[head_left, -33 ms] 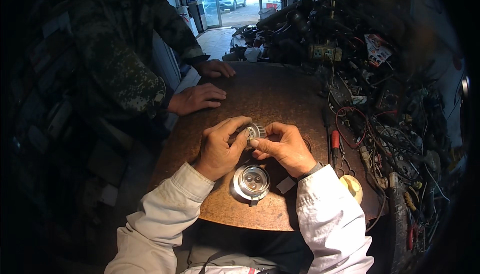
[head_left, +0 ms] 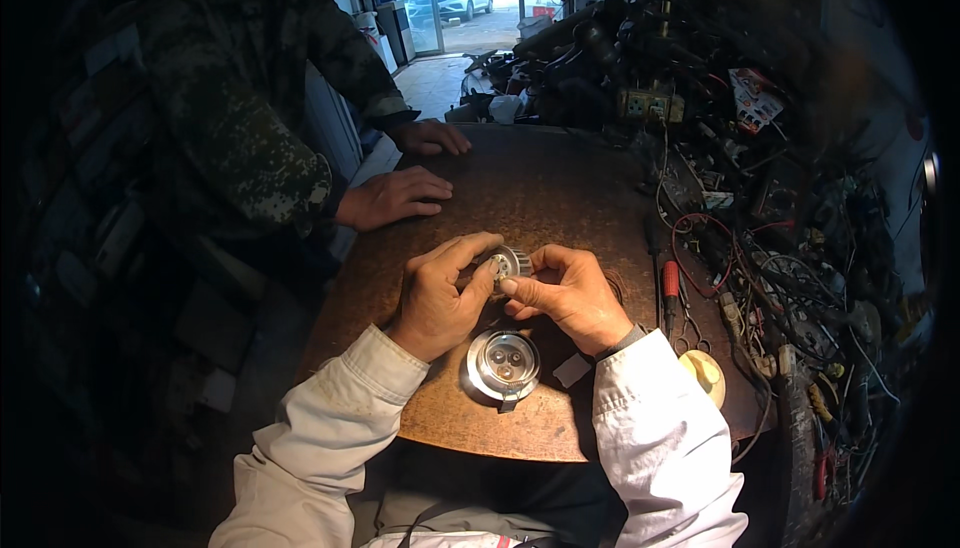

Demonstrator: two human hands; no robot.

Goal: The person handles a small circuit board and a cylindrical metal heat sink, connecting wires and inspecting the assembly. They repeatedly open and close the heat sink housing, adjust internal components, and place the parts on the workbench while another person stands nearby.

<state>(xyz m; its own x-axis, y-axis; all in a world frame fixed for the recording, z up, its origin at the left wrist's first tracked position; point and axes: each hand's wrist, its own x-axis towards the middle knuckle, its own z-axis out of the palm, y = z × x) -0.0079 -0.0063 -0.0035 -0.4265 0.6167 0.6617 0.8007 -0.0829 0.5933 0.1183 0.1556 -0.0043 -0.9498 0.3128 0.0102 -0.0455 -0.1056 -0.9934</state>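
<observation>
Above the wooden table [head_left: 480,188] I hold a small round silver LED heat sink [head_left: 518,261] with fins around its side and a pale face toward me. My left hand [head_left: 447,293] grips its left side between thumb and fingers. From the right, my right hand [head_left: 568,293] is closed with its thumb at the face's lower edge and fingers behind. Whether it pinches a tiny part is hidden. Just below lies a round silver downlight ring [head_left: 478,368] with three lenses and a dark spring clip. A small grey flat piece [head_left: 571,370] rests to its right.
Across the table at left, a person in a camouflage jacket [head_left: 240,138] rests both hands on the top. At right are a red-handled screwdriver [head_left: 670,283], scissors [head_left: 689,333], a round yellowish thing [head_left: 704,378] and a heap of cables and parts [head_left: 790,278]. A glass door [head_left: 430,8] stands beyond.
</observation>
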